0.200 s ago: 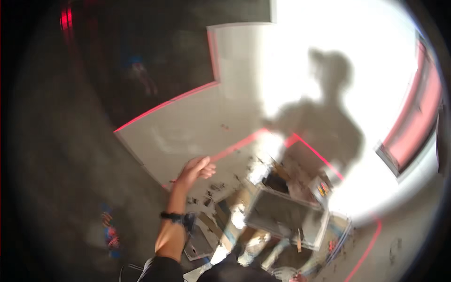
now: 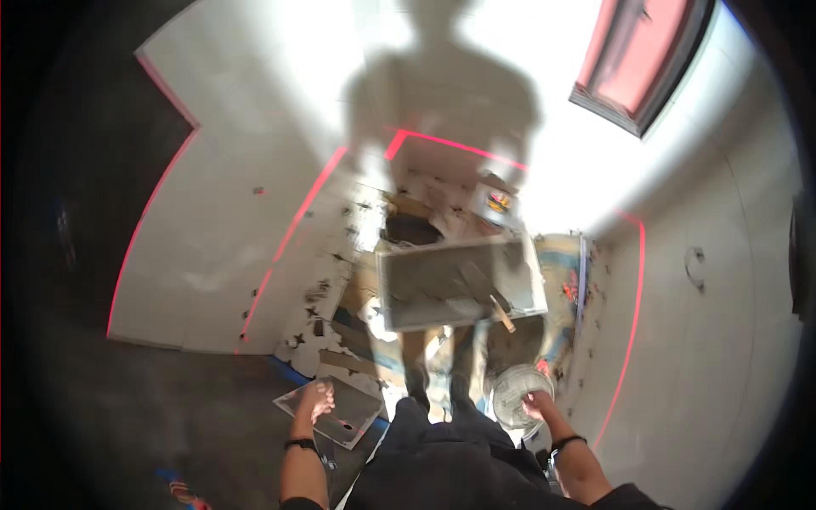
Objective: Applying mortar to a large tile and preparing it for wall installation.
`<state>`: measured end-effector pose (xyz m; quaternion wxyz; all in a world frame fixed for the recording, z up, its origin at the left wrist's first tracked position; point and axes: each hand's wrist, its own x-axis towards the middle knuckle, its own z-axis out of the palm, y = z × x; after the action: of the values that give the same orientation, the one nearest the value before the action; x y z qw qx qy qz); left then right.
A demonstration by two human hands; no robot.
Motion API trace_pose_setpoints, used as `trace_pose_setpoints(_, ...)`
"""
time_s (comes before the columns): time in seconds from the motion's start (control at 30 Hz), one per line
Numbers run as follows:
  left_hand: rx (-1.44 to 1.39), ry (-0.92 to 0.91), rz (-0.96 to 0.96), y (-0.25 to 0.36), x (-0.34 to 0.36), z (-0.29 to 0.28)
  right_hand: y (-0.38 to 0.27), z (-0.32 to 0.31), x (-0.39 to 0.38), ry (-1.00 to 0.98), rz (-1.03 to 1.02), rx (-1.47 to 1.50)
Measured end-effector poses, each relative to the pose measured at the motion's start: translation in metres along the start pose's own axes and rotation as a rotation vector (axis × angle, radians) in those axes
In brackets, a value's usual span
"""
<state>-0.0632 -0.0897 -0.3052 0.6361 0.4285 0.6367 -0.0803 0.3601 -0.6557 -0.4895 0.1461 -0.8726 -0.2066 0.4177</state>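
The fingers of the left hand [image 2: 318, 401] are half curled with nothing visible in them, over a grey panel [image 2: 360, 410]. The right hand [image 2: 535, 405] bends its fingers above a round grey bucket [image 2: 510, 394]; I cannot tell whether they grip, nor what fills it. Further away, a dark tub [image 2: 410, 228] stands beside a white box [image 2: 494, 203], their contents unclear. Red lines [image 2: 316, 198] cross the pale walls [image 2: 212, 195].
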Motion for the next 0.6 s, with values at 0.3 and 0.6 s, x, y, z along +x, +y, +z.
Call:
trace_pose_setpoints(0.3, 0.566, -0.411, -0.353, -0.159, 0.038, 0.094, -0.056, 0.004, -0.057, 0.012, 0.234, 0.081)
trace_pose_setpoints(0.6, 1.211, 0.008, -0.120, -0.198, 0.147, 0.255, -0.141, 0.011, 0.212, 0.478, -0.029, 0.239)
